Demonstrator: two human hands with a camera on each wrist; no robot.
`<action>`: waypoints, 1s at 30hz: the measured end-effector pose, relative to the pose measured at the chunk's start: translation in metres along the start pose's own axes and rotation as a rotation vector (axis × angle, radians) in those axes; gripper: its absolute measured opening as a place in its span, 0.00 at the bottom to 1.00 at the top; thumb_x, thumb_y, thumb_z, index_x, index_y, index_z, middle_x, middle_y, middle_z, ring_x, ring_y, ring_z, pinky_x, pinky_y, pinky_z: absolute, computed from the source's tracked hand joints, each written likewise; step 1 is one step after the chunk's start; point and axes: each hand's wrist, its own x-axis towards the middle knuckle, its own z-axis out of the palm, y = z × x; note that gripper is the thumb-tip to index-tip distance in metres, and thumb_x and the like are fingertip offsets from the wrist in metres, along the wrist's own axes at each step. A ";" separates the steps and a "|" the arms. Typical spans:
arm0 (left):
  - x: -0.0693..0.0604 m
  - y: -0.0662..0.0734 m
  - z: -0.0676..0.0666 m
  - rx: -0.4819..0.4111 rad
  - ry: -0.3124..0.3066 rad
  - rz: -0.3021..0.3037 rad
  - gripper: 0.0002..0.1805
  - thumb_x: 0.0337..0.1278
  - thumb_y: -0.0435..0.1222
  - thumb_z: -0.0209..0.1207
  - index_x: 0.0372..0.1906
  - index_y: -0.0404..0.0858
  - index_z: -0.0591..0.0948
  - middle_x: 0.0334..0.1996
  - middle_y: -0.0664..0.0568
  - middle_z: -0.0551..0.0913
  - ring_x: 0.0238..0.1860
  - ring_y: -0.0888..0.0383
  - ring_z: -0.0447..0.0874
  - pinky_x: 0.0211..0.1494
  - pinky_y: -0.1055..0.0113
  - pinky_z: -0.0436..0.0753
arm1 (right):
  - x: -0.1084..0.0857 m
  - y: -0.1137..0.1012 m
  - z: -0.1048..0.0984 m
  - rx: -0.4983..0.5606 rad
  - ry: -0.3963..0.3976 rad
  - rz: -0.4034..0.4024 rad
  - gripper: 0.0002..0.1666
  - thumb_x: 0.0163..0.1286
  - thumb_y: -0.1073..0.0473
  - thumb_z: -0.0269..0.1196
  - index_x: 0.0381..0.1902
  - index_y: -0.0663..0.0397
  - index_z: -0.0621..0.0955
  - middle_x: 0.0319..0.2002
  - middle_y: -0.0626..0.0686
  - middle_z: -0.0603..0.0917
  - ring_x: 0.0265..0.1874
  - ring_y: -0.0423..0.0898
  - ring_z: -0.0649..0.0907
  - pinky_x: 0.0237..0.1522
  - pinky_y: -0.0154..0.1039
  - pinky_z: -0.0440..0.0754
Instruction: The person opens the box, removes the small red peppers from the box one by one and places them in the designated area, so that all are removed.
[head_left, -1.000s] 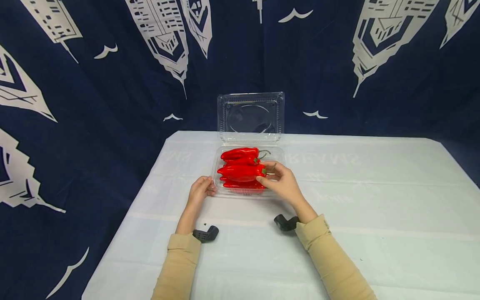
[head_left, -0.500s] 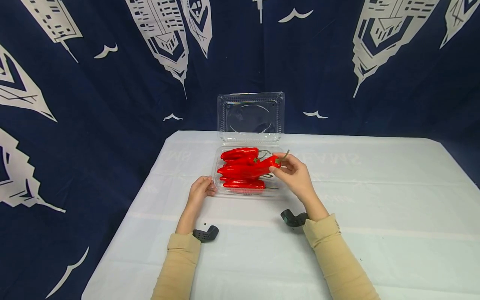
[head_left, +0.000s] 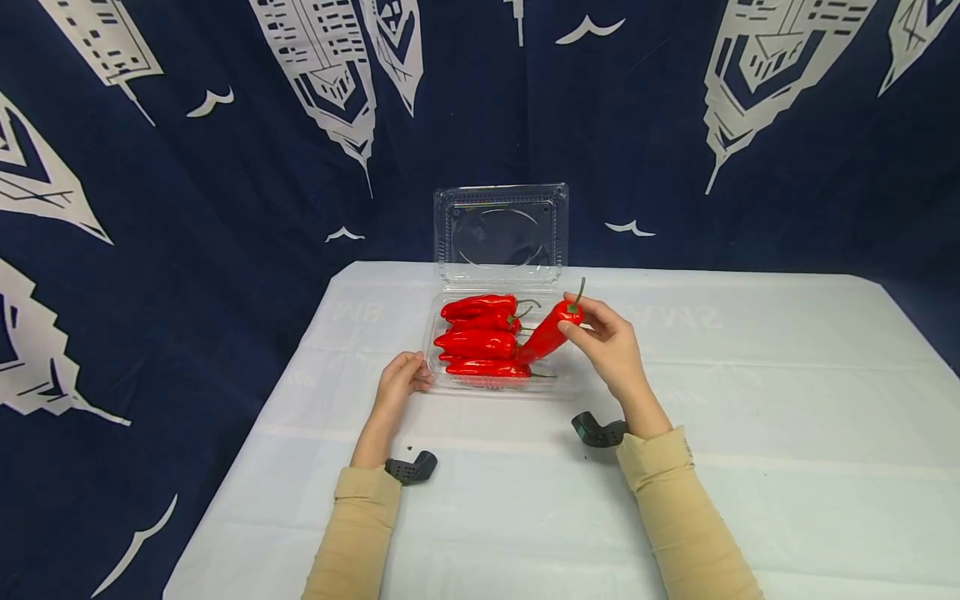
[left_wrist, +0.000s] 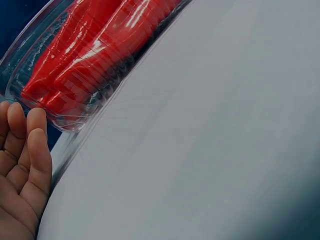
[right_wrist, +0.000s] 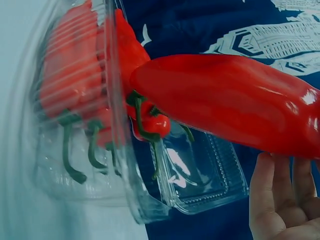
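A red pepper point(head_left: 546, 335) with a green stem is tilted above the right side of a clear plastic container point(head_left: 438, 379). My right hand point(head_left: 609, 346) pinches it near the stem end between thumb and fingers. In the right wrist view that pepper point(right_wrist: 225, 102) crosses in front, with the fingers below it. Several other red peppers point(head_left: 480, 343) lie side by side in the container. My left hand point(head_left: 401, 385) is at the container's left edge. In the left wrist view its relaxed fingertips touch the corner of the container point(left_wrist: 75, 122); its thumb is hidden there.
The container's hinged lid point(head_left: 501, 237) stands raised at the back. A white cloth covers the table point(head_left: 712, 400), and a dark blue patterned curtain point(head_left: 637, 150) hangs behind it. A black wrist camera point(head_left: 598, 430) sits on each wrist.
My right hand has lifted the pepper's stem end up and to the right, turning it from lying level to steeply tilted. The left hand and container have stayed in place.
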 end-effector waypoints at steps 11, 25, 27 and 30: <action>0.001 0.000 0.000 0.019 0.007 -0.004 0.10 0.69 0.31 0.47 0.31 0.31 0.71 0.23 0.50 0.75 0.26 0.60 0.77 0.33 0.70 0.78 | 0.001 0.000 -0.012 -0.003 0.109 0.018 0.24 0.65 0.60 0.62 0.57 0.64 0.74 0.54 0.52 0.78 0.46 0.40 0.77 0.48 0.27 0.76; 0.015 -0.025 -0.006 0.007 0.026 0.003 0.10 0.69 0.34 0.49 0.31 0.33 0.72 0.23 0.51 0.75 0.26 0.61 0.77 0.31 0.72 0.78 | 0.003 -0.001 -0.024 0.020 0.222 0.089 0.22 0.65 0.59 0.62 0.56 0.57 0.76 0.47 0.45 0.79 0.46 0.42 0.77 0.50 0.29 0.76; 0.016 -0.025 -0.006 -0.002 0.025 0.000 0.10 0.69 0.34 0.49 0.30 0.33 0.72 0.23 0.51 0.75 0.26 0.61 0.77 0.31 0.72 0.78 | 0.003 -0.001 -0.026 0.033 0.238 0.101 0.22 0.65 0.59 0.63 0.56 0.56 0.77 0.47 0.46 0.79 0.46 0.43 0.78 0.50 0.30 0.76; 0.016 -0.024 -0.006 -0.009 0.017 -0.009 0.10 0.69 0.33 0.48 0.31 0.32 0.72 0.23 0.50 0.74 0.26 0.60 0.77 0.31 0.72 0.78 | 0.003 0.001 -0.029 0.064 0.268 0.120 0.21 0.64 0.59 0.63 0.55 0.56 0.78 0.46 0.46 0.80 0.46 0.44 0.78 0.50 0.30 0.76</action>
